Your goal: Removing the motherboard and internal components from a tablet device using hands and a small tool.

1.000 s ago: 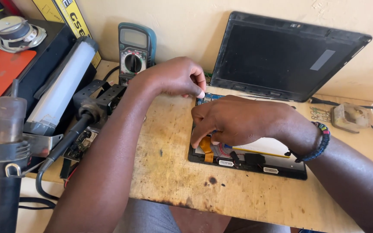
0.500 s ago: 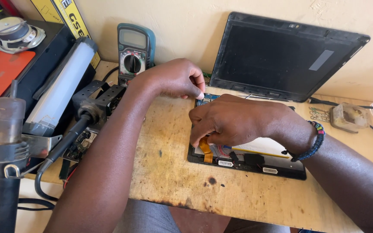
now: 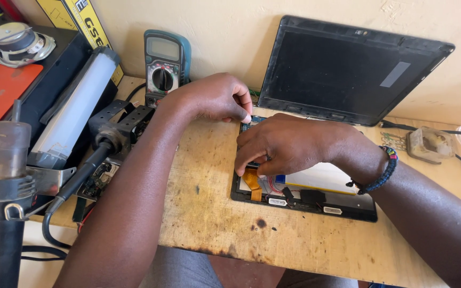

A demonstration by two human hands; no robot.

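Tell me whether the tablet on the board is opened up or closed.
Opened up. The tablet lies with its cover off: orange flex cable, pale battery and connectors are exposed under the right hand.

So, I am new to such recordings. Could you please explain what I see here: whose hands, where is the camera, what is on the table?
The camera sits on the person's head and looks down at both bare hands. On the wooden board lies an opened tablet, its insides showing. The right hand presses fingers on its parts; the left hand pinches something small at its top edge. A detached black screen panel leans on the wall beside a multimeter. At left stand a hot-air gun and a tube lamp.
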